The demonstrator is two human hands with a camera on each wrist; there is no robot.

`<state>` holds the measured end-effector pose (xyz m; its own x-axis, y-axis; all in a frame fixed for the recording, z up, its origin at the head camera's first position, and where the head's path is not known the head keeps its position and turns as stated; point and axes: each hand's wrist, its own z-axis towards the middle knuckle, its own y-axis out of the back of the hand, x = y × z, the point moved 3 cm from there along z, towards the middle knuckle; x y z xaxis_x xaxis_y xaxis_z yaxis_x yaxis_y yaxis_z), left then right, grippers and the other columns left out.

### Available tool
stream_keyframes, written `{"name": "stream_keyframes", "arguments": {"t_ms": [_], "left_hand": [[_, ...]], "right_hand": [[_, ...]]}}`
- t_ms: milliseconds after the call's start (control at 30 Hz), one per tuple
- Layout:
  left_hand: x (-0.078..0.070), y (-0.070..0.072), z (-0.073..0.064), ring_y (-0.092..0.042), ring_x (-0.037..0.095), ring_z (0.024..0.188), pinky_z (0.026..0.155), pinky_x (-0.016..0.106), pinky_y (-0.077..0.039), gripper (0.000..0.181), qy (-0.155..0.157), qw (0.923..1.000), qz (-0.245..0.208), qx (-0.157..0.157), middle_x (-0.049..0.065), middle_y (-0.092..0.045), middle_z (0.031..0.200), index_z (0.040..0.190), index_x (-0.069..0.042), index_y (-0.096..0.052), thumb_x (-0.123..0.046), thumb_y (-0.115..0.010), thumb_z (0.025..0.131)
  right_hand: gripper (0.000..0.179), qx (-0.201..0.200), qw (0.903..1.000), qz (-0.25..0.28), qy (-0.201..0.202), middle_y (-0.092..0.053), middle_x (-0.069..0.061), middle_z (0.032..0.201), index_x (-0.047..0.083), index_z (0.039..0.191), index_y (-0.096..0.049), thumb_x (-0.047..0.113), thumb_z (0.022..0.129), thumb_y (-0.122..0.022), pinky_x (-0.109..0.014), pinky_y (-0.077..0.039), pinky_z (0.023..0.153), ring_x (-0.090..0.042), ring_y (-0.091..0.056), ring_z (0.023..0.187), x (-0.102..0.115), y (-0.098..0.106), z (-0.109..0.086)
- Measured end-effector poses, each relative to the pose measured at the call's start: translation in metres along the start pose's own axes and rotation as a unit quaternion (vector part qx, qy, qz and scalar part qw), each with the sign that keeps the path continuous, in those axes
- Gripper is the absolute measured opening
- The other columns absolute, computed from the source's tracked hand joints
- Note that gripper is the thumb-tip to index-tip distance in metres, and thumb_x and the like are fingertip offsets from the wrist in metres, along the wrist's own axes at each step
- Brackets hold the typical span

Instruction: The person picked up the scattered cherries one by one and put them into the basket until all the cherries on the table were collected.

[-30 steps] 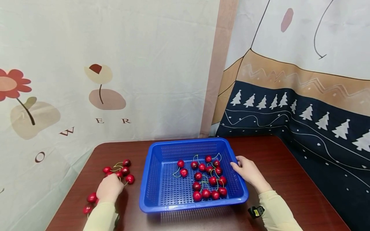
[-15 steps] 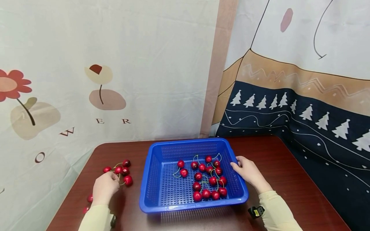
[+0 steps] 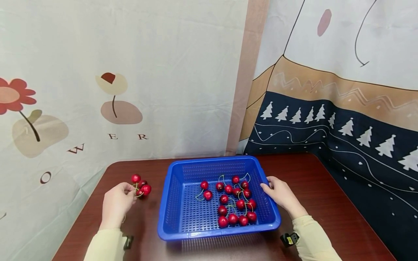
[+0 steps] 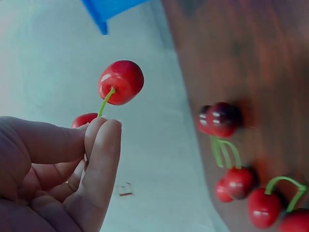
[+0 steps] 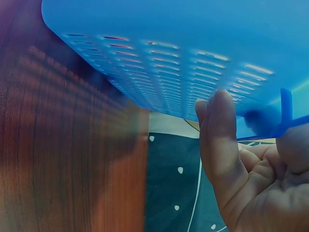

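Pinching a cherry (image 4: 120, 82) by its stem (image 4: 105, 103) near the bench's (image 3: 320, 188) far left corner

The left hand (image 3: 115, 203) is holding the stem between thumb and fingertips (image 4: 110, 141), grip closed; loose cherries (image 4: 239, 182) are lying just beyond. The right hand (image 3: 282, 194) is gripping a blue basket (image 3: 218, 233) by its right rim, where more cherries (image 3: 240, 204) are resting inside.

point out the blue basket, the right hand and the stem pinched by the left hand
Blue perforated basket (image 3: 179, 236): head view, on its front rim.
Right hand (image 3: 282, 194): head view, middle of the visible hand.
Green cherry stem (image 4: 105, 103): left wrist view, midway along its visible length.
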<state>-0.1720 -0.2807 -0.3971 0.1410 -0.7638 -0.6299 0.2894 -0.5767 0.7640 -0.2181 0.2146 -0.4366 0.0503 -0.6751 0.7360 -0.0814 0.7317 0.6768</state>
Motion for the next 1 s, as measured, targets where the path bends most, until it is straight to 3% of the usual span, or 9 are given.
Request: {"name": "stream_keyframes", "arguments": {"t_ms": [367, 567, 800, 1000], "left_hand": [[-0.046, 0.01, 0.002, -0.069, 0.02, 0.064, 0.057, 0.026, -0.05, 0.005, -0.055, 0.9978, -0.025, -0.028, 0.008, -0.071, 0.073, 0.088, 0.0, -0.067, -0.004, -0.065, 0.091], [-0.072, 0.012, 0.001, -0.072, 0.024, 0.068, 0.055, 0.021, -0.052, 0.004, -0.071, 0.9951, -0.066, -0.02, 0.013, -0.072, 0.078, 0.091, 0.0, -0.068, -0.003, -0.066, 0.091], [-0.101, 0.012, 0.002, -0.072, 0.025, 0.069, 0.058, 0.029, -0.056, 0.004, -0.099, 0.992, -0.077, -0.013, 0.014, -0.072, 0.08, 0.092, 0.001, -0.068, -0.002, -0.066, 0.091], [-0.121, 0.004, 0.002, -0.072, 0.024, 0.07, 0.065, 0.038, -0.059, 0.004, -0.122, 0.9895, -0.077, 0.002, 0.014, -0.071, 0.082, 0.092, 0.0, -0.068, -0.004, -0.067, 0.092]], "right_hand": [[0.045, 0.0, 1.0, -0.002, -0.002, -0.066, -0.013, 0.091, -0.011, 0.127, -0.051, 0.022, 0.098, -0.062, -0.038, -0.06, 0.062, -0.018, -0.067, 0.069, 0.0, 0.0, 0.0], [0.044, 0.002, 1.0, 0.0, -0.004, -0.067, -0.013, 0.091, -0.011, 0.127, -0.052, 0.022, 0.099, -0.062, -0.038, -0.06, 0.062, -0.017, -0.067, 0.069, 0.0, 0.0, 0.0], [0.044, 0.001, 1.0, 0.0, -0.007, -0.067, -0.013, 0.091, -0.01, 0.126, -0.052, 0.022, 0.099, -0.062, -0.038, -0.06, 0.062, -0.017, -0.068, 0.069, 0.0, 0.0, 0.0], [0.044, -0.002, 1.0, -0.004, -0.005, -0.066, -0.012, 0.089, -0.01, 0.126, -0.052, 0.022, 0.098, -0.062, -0.037, -0.059, 0.061, -0.017, -0.067, 0.067, -0.001, 0.0, 0.0]]}}
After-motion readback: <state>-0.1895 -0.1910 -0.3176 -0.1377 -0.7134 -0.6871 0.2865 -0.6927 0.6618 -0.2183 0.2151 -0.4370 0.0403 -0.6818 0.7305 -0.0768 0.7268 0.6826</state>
